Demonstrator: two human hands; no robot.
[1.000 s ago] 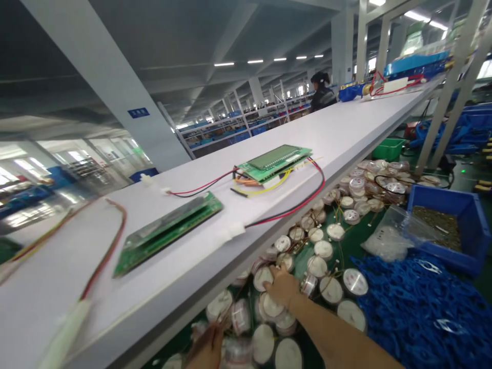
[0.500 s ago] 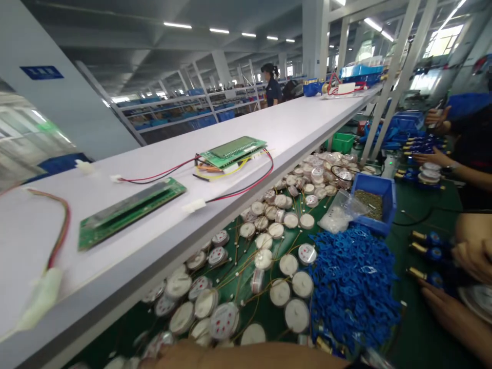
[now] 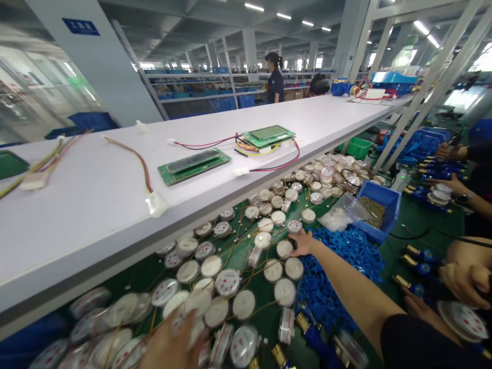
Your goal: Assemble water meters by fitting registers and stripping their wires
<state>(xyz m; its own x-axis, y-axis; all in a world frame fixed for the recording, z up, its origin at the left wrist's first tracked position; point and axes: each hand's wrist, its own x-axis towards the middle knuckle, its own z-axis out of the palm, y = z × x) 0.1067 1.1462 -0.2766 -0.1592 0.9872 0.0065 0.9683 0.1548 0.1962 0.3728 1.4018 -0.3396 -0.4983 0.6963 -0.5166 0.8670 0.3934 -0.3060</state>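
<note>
Blue pillar sign (image 3: 80,26) bears white writing, seemingly too blurred to read.

Round dial units (image 3: 226,282) spread across the lower bench, beneath and in front of a long raised shelf (image 3: 96,205) carrying two circuit boards (image 3: 194,165) and loose wire leads (image 3: 132,154) — a heap of small clips (image 3: 346,271) lies to their right, a parts bin (image 3: 378,207) behind it, and another person's hands (image 3: 465,282) at far right

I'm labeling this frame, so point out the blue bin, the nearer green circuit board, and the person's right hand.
blue bin (image 3: 391,201): head view, its right wall.
green circuit board (image 3: 194,165): head view, middle of its top.
right hand (image 3: 303,243): head view, back of the hand.
</note>
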